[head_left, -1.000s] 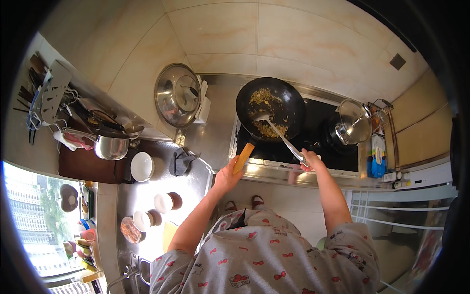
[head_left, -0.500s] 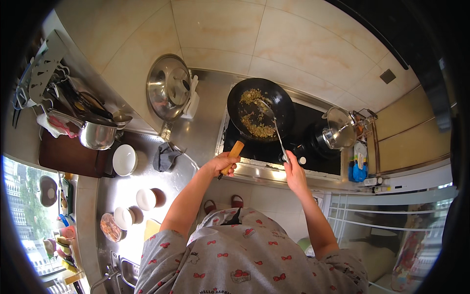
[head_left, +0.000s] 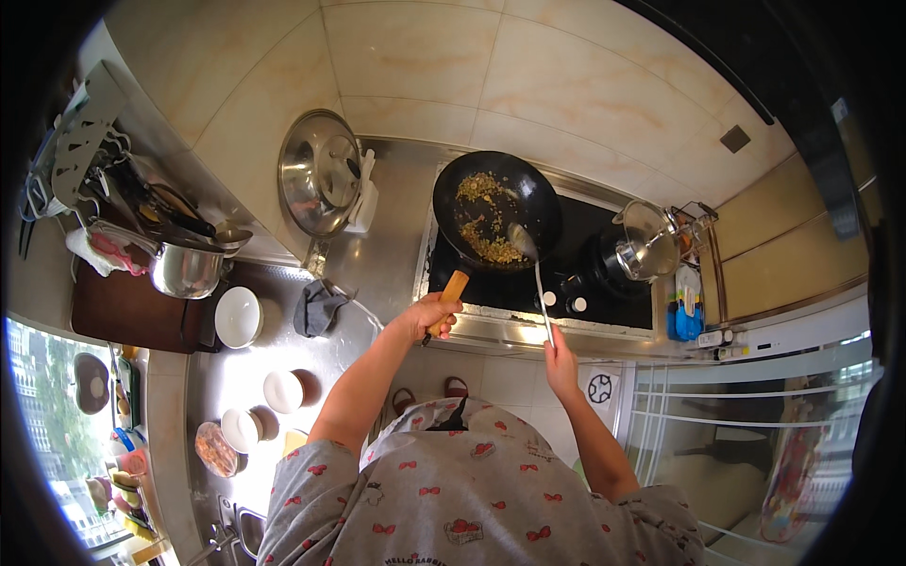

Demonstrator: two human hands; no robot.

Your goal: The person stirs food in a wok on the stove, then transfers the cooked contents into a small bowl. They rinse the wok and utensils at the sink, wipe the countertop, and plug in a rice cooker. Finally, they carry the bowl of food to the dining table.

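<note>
A black wok (head_left: 543,193) sits on the left side of the black cooktop (head_left: 585,222). Chopped, yellow-brown food (head_left: 479,186) lies in two patches on its bottom. My left hand (head_left: 429,314) is closed round the wok's wooden handle (head_left: 455,286). In my right hand (head_left: 561,361) is the end of a long metal spoon (head_left: 539,288), gripped between the fingers. The spoon's bowl rests in the wok's near right part, beside the lower patch of food.
Right of the wok stands a pot with a glass lid (head_left: 649,242). A large steel lid (head_left: 316,174) leans on the wall at left. White bowls (head_left: 239,317), a grey cloth (head_left: 319,307) and a steel saucepan (head_left: 186,271) are along the left counter. A blue packet (head_left: 687,307) stands right of the cooktop.
My right hand has drawn back toward me, bringing the spoon's bowl from the wok's middle to its near right side. My left hand keeps its grip on the handle.
</note>
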